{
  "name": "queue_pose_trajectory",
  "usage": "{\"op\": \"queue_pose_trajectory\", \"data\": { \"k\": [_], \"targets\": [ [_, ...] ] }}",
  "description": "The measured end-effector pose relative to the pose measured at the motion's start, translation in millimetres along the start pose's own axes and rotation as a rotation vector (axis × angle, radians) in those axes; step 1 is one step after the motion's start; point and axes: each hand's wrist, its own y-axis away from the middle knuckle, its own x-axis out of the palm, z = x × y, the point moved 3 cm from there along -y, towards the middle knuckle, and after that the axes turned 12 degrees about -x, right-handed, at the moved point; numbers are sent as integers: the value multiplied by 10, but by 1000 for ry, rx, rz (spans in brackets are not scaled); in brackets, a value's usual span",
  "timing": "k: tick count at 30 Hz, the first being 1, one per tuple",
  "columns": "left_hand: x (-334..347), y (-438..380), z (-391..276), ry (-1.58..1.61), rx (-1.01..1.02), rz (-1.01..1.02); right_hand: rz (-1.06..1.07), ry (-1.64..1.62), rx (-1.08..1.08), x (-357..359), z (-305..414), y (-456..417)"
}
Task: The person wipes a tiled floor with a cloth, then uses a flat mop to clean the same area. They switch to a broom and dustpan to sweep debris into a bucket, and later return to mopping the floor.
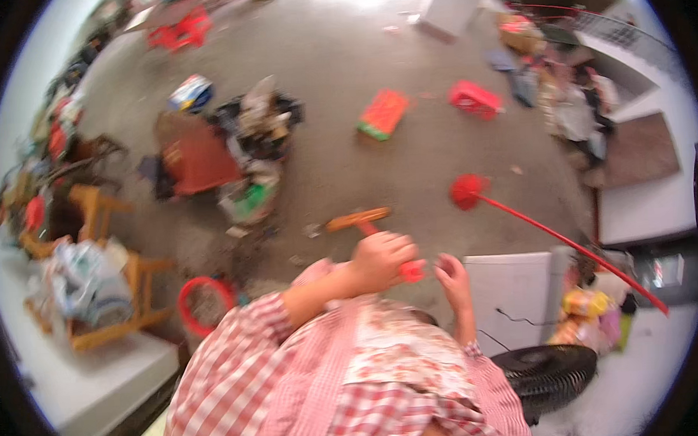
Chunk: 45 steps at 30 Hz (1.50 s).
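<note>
My left hand (384, 260) is closed around the red handle of a T-shaped hand tool (358, 219) with an orange-brown crossbar; blur hides its exact kind. The handle's red end (411, 272) sticks out below the fist, and the crossbar points away from me over the concrete floor. Just to the right, my right hand (454, 277) is empty, its fingers apart and slightly curled, not touching the tool. A red round-headed implement (469, 191) with a long red pole (566, 242) lies beyond it, slanting to the right.
An orange-and-green box (383, 115) and a pink basket (475, 99) are on the floor ahead. Left of them stand a brown-red chair (197, 154) and a black rubbish bag (290, 112). A red-rimmed bucket (183, 301) is at near left, a black fan (545, 373) at near right.
</note>
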Motion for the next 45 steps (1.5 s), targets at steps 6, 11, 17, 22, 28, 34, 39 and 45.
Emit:
{"op": "queue_pose_trajectory", "data": {
  "k": [6,11,17,22,28,34,39,45],
  "targets": [
    [-264,424,214,267,-226,-233,670,18,-732,781,2525,-412],
    [-100,504,233,467,-301,-337,554,-31,-965,1300,2526,-317],
    [105,683,774,766,52,-730,793,-278,-855,1625,2735,-452],
    [228,1762,1298,274,-790,44,480,-644,-493,1171,2843,-399],
    [422,2246,1167,89,-970,-449,713,-670,-491,1478,2614,-348],
    [721,3305,1212,-178,-1320,-795,1087,-412,-316,2186,1978,-360],
    [860,4253,972,-354,-1601,-817,1624,-342,-190,3054,1187,141],
    [1380,4775,1119,-372,-1704,-860,1610,-246,-256,3341,578,601]
  ]
}}
